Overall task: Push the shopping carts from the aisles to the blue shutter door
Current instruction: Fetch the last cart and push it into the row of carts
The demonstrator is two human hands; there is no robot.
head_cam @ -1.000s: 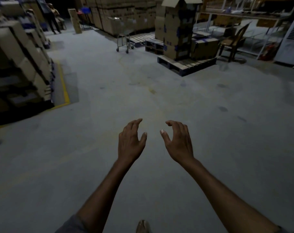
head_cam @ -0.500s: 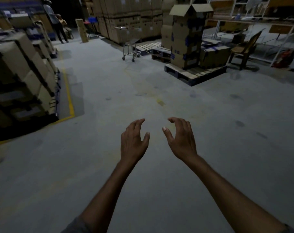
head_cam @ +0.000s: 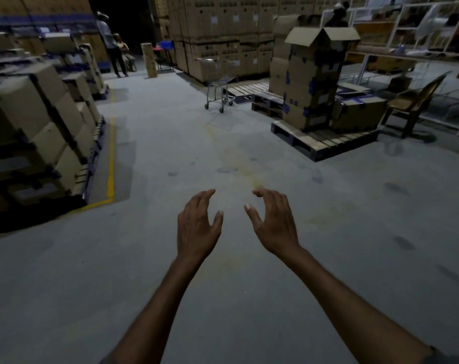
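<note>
Fingers [head_cam: 202,198] curled, empty, shopping cart [head_cam: 214,72] dim

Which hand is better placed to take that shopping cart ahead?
Left, marginally: the shopping cart stands far ahead, more in line with the left hand than the right hand; both empty.

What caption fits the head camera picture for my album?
Left hand and right hand, both empty, stretch toward a distant shopping cart beside stacked boxes.

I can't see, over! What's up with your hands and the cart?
Left hand, right hand open, empty. Shopping cart ahead by pallet, untouched. Nothing in the way.
</note>
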